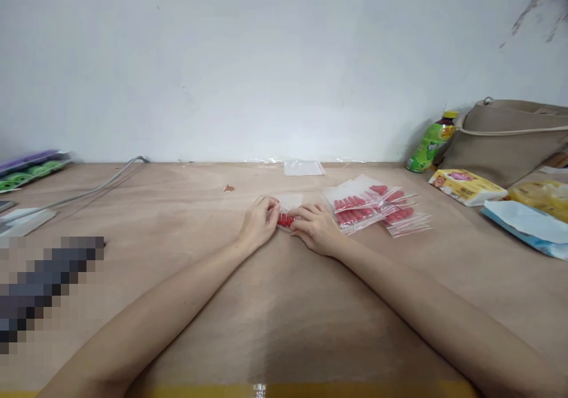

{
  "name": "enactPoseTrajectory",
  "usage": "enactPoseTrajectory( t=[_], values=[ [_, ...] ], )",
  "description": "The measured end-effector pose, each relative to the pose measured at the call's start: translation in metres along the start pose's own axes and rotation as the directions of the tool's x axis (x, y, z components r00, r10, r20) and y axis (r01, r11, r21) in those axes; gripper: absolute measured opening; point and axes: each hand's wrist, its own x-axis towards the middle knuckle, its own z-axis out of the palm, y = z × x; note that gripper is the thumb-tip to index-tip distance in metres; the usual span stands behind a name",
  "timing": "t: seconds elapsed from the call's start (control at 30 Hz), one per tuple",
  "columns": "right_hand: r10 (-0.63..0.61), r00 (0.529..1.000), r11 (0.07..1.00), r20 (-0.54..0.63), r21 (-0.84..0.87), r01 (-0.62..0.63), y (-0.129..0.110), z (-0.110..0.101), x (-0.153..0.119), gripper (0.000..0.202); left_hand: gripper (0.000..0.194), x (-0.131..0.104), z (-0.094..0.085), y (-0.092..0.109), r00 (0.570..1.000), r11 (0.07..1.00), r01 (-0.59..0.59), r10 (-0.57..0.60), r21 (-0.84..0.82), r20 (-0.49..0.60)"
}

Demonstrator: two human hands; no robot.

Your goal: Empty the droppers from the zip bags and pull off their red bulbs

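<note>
Two bare hands meet at the middle of the frame over one small clear plastic bag with a row of glossy red oblong pieces point(284, 220) inside. The left hand point(261, 222) has its bent fingers and thumb at the bag's point(290, 199) left edge; the right hand point(317, 227) lays curled fingers over its right part. Whether either one pinches the plastic cannot be told. About three red pieces show between the hands; fingers hide the rest.

Right of centre lies one overlapping pile of clear plastic bags with red oblong pieces point(355, 216); the overlap prevents an exact count of bags or pieces. At the centre back are one flat white packet point(304, 168) and, left of it, one small brown scrap point(229, 188).

At upper right stand one green-labelled bottle with a yellow cap point(430, 142) and one beige bag point(510, 144), cut off by the frame. Below them is one yellow printed soft packet point(467, 187). At lower left, one dark elongated object point(48, 285) is pixelated beyond recognition.
</note>
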Motion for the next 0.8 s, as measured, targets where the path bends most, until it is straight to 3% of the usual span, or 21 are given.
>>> enactPoseTrajectory(
  t=[0.1,0.17,0.3,0.4,0.47,0.53,0.6,0.7,0.8],
  values=[
    [-0.016,1.000,0.987,0.008,0.162,0.014,0.004,-0.001,-0.004,0.014,0.010,-0.002,-0.006,0.003,0.994,1.000,-0.029,0.028,-0.011,-0.104],
    [0.006,1.000,0.964,0.017,0.266,-0.010,0.007,-0.002,-0.008,0.011,0.010,-0.004,-0.010,0.005,0.994,0.995,-0.092,0.089,-0.042,-0.061],
    [0.105,0.994,0.932,-0.001,0.350,-0.098,0.013,-0.001,-0.013,0.018,0.022,-0.004,-0.016,-0.001,0.973,0.989,-0.146,0.150,-0.035,0.178],
    [0.151,0.986,0.941,-0.065,0.314,-0.124,0.016,0.001,-0.013,0.025,0.035,-0.001,-0.017,-0.008,0.897,0.987,-0.154,0.118,0.052,0.426],
    [0.161,0.981,0.970,-0.110,0.200,-0.137,0.017,0.002,-0.013,0.023,0.034,0.000,-0.017,-0.010,0.849,0.980,-0.180,0.112,0.083,0.516],
    [0.192,0.973,0.981,-0.124,0.041,-0.189,0.017,0.000,-0.013,0.020,0.032,0.001,-0.018,-0.009,0.849,0.969,-0.222,0.138,0.108,0.510],
    [0.235,0.967,0.968,-0.100,-0.070,-0.242,0.015,-0.003,-0.013,0.017,0.028,0.000,-0.021,-0.008,0.876,0.957,-0.253,0.165,0.140,0.454],
    [0.282,0.959,0.955,-0.035,-0.088,-0.284,0.013,-0.007,-0.013,0.016,0.027,-0.002,-0.025,-0.005,0.920,0.958,-0.237,0.168,0.162,0.355],
    [0.347,0.937,0.936,0.042,-0.077,-0.343,0.012,-0.007,-0.010,0.017,0.034,-0.006,-0.029,-0.004,0.918,0.969,-0.229,0.184,0.089,0.352]
  ],
)
